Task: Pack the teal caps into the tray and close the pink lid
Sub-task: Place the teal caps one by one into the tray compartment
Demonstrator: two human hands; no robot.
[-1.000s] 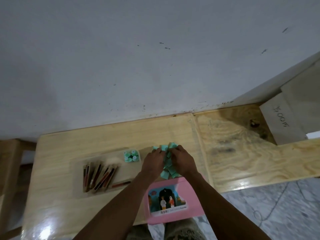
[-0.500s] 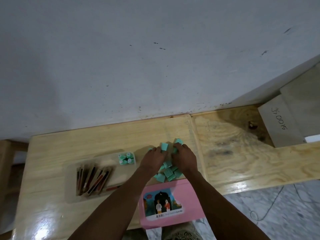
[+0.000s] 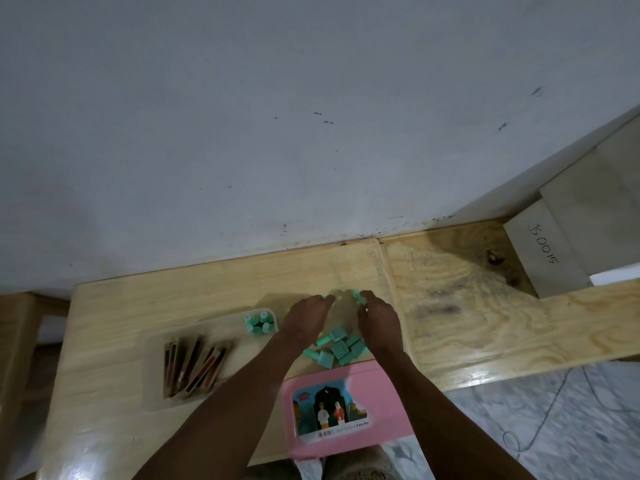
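Several square teal caps (image 3: pixel 337 348) lie in a loose pile on the wooden table, between my two wrists. My right hand (image 3: pixel 377 318) pinches one teal cap (image 3: pixel 358 296) at its fingertips, just beyond the pile. My left hand (image 3: pixel 304 318) reaches beside it with fingers bunched; blur hides whether it holds anything. The clear tray (image 3: pixel 221 329) lies to the left, with brown sticks (image 3: pixel 194 365) inside and a few teal caps (image 3: pixel 259 322) in its far right corner. The pink lid (image 3: pixel 388 393), bearing a picture label, lies flat at the table's front edge under my forearms.
A grey wall rises right behind the table. A grey block (image 3: pixel 543 261) with handwriting stands at the far right on a second plywood board (image 3: pixel 467 306). Tiled floor with a thin cable (image 3: pixel 540 427) shows at lower right. Part of a wooden stool (image 3: pixel 20 341) is at left.
Both hands have moved apart a little and farther from me, uncovering the pile. The caps at the fingertips have gone from several to one at the right hand.
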